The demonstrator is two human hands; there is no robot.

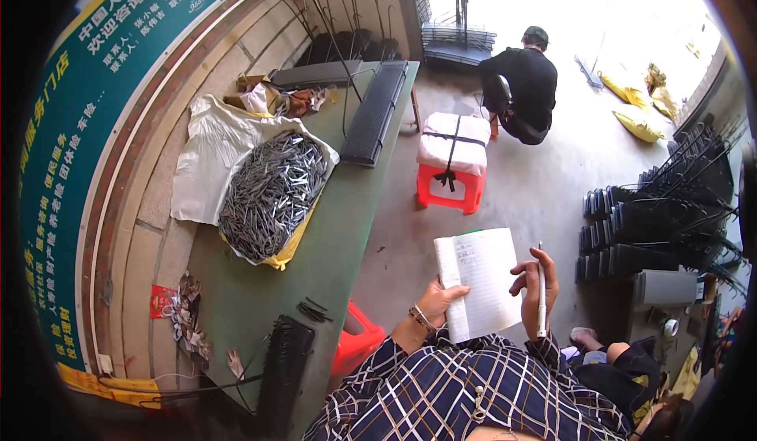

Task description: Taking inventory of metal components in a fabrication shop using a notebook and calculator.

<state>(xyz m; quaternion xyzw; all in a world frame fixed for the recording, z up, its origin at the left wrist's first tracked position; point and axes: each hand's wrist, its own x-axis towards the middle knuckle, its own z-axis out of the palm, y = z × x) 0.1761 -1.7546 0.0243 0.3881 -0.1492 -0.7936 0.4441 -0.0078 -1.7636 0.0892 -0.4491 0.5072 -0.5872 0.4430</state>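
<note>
My left hand (pixel 434 302) grips the lower left edge of a lined notebook (pixel 490 293), its thumb across the folded-back pages. A few handwritten lines stand near the top of the notebook page, and the rest of the lined page looks blank. Just right of the notebook, my right hand (pixel 550 277) holds a slim pale pen (pixel 542 308) nearly upright between its fingers. Both hands are in front of my checked shirt (pixel 441 390). A beaded bracelet (pixel 422 318) circles my left wrist.
On the green table (pixel 347 228) at left lies an open sack of thin metal pieces (pixel 276 192) beside a black perforated tray (pixel 377 113). A red stool (pixel 448 188) bears a wrapped bundle. Beyond it a person (pixel 522 86) crouches. Black racks (pixel 654 208) are stacked at right.
</note>
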